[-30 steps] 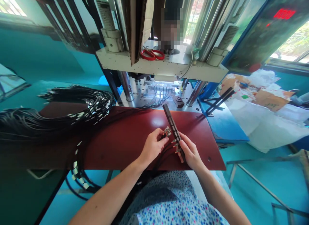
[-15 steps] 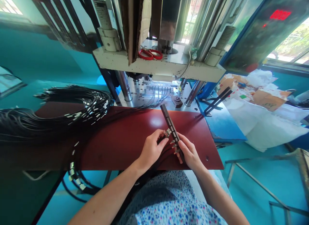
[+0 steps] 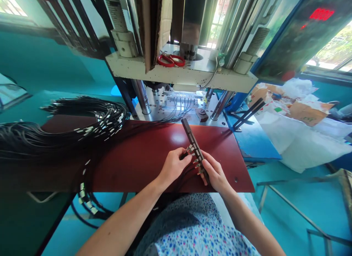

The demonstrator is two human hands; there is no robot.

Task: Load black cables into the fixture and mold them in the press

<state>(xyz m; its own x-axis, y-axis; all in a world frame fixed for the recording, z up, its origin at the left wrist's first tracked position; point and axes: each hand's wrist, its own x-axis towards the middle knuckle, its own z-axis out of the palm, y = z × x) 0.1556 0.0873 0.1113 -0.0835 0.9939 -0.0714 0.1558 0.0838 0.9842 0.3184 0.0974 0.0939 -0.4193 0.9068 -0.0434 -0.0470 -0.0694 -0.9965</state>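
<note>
A dark slotted metal bar [image 3: 187, 128] is tilted above the red-brown tabletop, gripped near its lower end by my right hand [image 3: 214, 169]. Several small metal cable connectors [image 3: 197, 163] sit along its left side, with black cables trailing down from them. Between thumb and fingertips my left hand [image 3: 176, 162] pinches another cable connector [image 3: 190, 148] against the bar, higher up than the others. Whether that connector is fully seated in a slot I cannot tell. Fingers of my right hand show beneath the bar.
A press [image 3: 181, 76] stands ahead, red-handled scissors [image 3: 171, 60] on its ledge and cables running into a clear mould [image 3: 180, 101]. Bundled black cables [image 3: 110, 116] cover the left of the tabletop [image 3: 137, 160]. Dark bars [image 3: 249, 114] stick up at right, near white bags [image 3: 299, 135].
My left hand has moved its connector slightly up and left, closer against the bar. The bar has shifted a little, and my right hand keeps its hold.
</note>
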